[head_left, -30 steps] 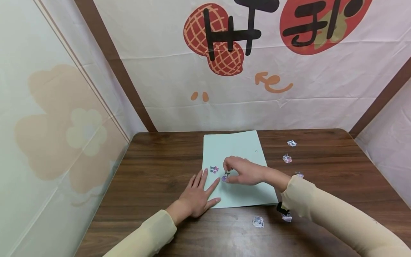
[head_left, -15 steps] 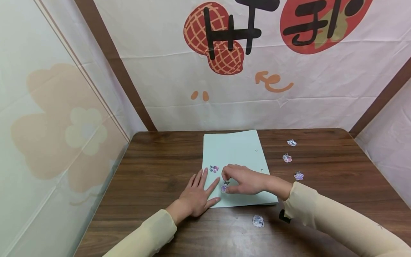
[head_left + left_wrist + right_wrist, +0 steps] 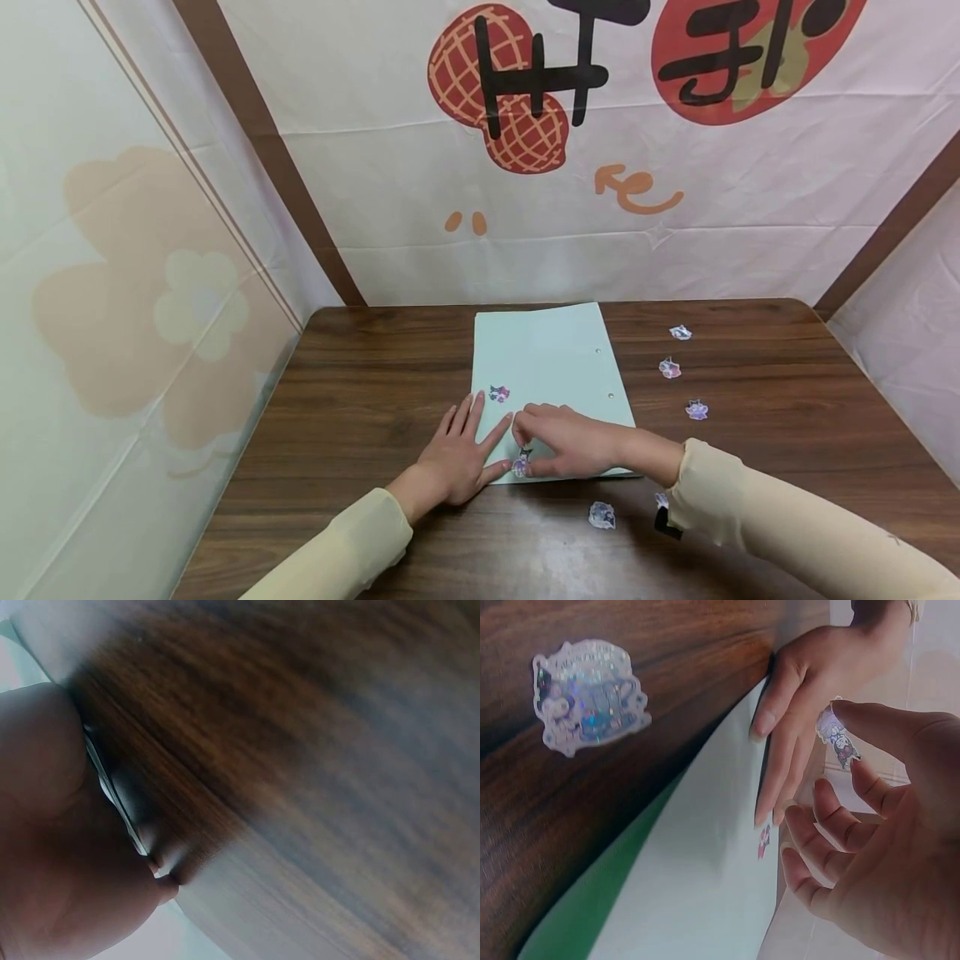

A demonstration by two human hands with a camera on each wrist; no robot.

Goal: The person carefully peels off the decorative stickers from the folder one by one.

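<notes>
My left hand point(image 3: 456, 460) rests flat with spread fingers on the left edge of the pale sheet of paper point(image 3: 555, 350). Between thumb and index finger, my right hand point(image 3: 576, 443) pinches a small purple cartoon sticker point(image 3: 838, 736) over the paper's lower left part, close to the left thumb. Above the left fingertips, a pink-and-dark sticker point(image 3: 499, 393) lies on the paper. In the right wrist view, a glittery sticker point(image 3: 589, 697) lies on the table in front of the paper. The left wrist view shows mostly the underside of the hand and wood, blurred.
On the brown wooden table point(image 3: 360, 400), several stickers lie to the right of the paper, among them a purple one point(image 3: 697, 409). Beside the right sleeve is a small black object point(image 3: 667, 523). A printed cloth point(image 3: 420, 275) hangs behind the table.
My right hand has moved down the paper, toward its near edge, with the sticker still pinched. The left hand has stayed in place.
</notes>
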